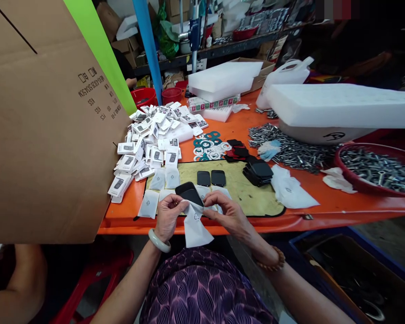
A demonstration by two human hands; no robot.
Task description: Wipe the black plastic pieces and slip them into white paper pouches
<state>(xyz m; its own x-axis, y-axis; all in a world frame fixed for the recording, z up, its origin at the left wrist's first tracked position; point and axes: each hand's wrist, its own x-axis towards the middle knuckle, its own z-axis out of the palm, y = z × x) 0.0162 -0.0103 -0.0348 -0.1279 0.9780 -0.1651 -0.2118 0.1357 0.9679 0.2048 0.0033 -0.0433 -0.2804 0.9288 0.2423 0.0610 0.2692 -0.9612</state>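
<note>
A thin white pouch [197, 229] with a small printed mark hangs between my two hands, its mouth around the near end of a flat black rounded pad [188, 192]. My left hand [168, 213] pinches the pouch's left edge. On the other side my right hand [230, 215] grips its right edge between thumb and fingers. Beyond them, two black square pads [210, 178] lie side by side on a yellow cloth mat [236, 189]. Several white pouches [148, 204] rest left of my left hand. A stack of black pads [258, 172] sits to the right.
Small white boxes [157, 130] are heaped at left beside a large cardboard carton [50, 135]. Green and white rings [209, 146] lie behind the mat. Metal parts [297, 150] and a red basin [344, 168] are at right. More pouches [292, 189] lie near the stack.
</note>
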